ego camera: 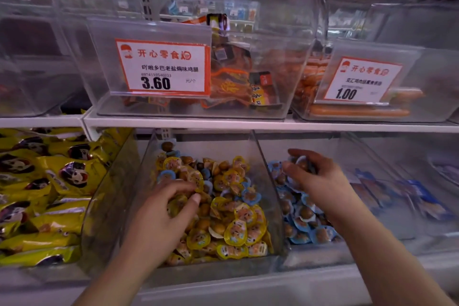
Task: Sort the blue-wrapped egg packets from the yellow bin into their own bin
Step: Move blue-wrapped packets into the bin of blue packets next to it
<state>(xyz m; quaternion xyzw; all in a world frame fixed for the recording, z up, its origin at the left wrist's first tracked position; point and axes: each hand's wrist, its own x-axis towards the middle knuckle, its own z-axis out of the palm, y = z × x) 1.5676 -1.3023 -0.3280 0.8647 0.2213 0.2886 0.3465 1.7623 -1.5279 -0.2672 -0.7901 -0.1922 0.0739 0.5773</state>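
A clear bin on the lower shelf holds yellow-wrapped egg packets with a few blue-wrapped ones mixed in near the back. My left hand is dug into this pile, fingers curled among the packets; whether it holds one I cannot tell. To the right, a second clear bin holds blue-wrapped egg packets. My right hand hovers over that pile and grips a blue-wrapped egg packet between thumb and fingers.
Yellow snack bags fill the area left of the bins. Blue flat packs lie in a bin at right. The upper shelf carries clear bins with price tags and a raised clear lid.
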